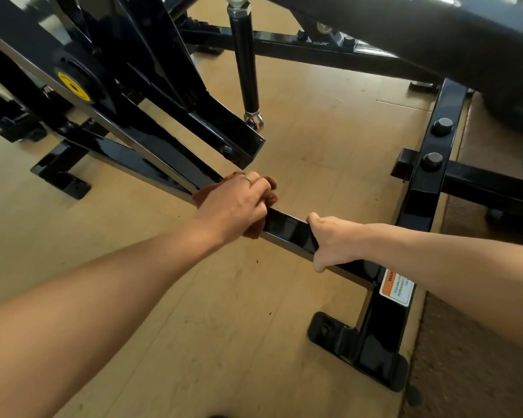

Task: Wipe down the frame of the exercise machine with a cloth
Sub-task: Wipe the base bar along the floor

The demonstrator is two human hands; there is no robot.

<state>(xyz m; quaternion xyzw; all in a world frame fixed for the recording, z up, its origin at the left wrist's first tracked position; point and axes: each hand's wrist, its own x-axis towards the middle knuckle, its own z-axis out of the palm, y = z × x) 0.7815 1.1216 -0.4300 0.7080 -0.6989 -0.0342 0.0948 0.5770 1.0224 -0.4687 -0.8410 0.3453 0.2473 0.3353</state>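
Brown cloth [269, 193]: one, gripped by left hand [236, 203] against black frame bar [287, 229]
Right hand [335, 241]: wrapped round same bar
Warning label [396, 286]: one

Both bare arms reach forward; left hand [236, 203] curled palm-down, right hand [335, 241] curled in a grip.

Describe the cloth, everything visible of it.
The cloth is brown, soft and bunched up, draped over the glossy black frame bar. The left hand covers most of it and grips it against the bar, so only edges show: a crumpled fold past the fingertips, a strip by the wrist, and a flap hanging below the bar. Its full size and shape are hidden.
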